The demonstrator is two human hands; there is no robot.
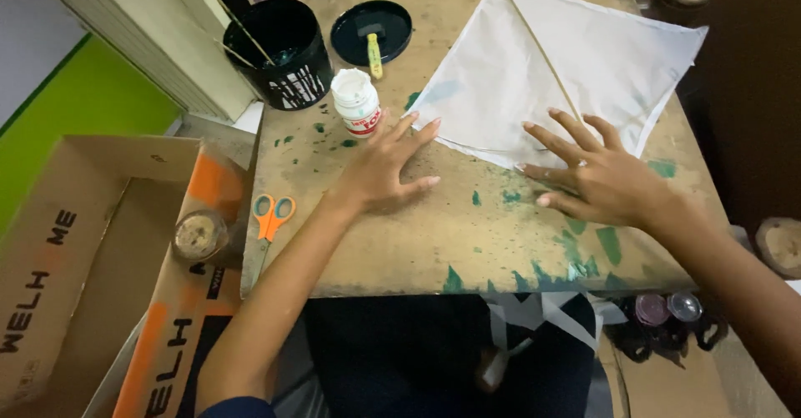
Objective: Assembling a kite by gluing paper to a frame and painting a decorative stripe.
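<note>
Both hands flat, open: L (380, 172) on table (450, 243), R (596, 180) on kite paper (576, 59) edge

Matt white paper kite (584, 59), thin wooden spar (538, 47), worn paint-stained wooden table (467, 234), glossy plastic jar (357, 101)

A white paper kite (567, 59) with a thin stick spine (538, 47) is pressed flat on the paint-stained table (467, 243) by the right hand (596, 180); the left hand (384, 168) is spread beside a white glue bottle (357, 101).
</note>
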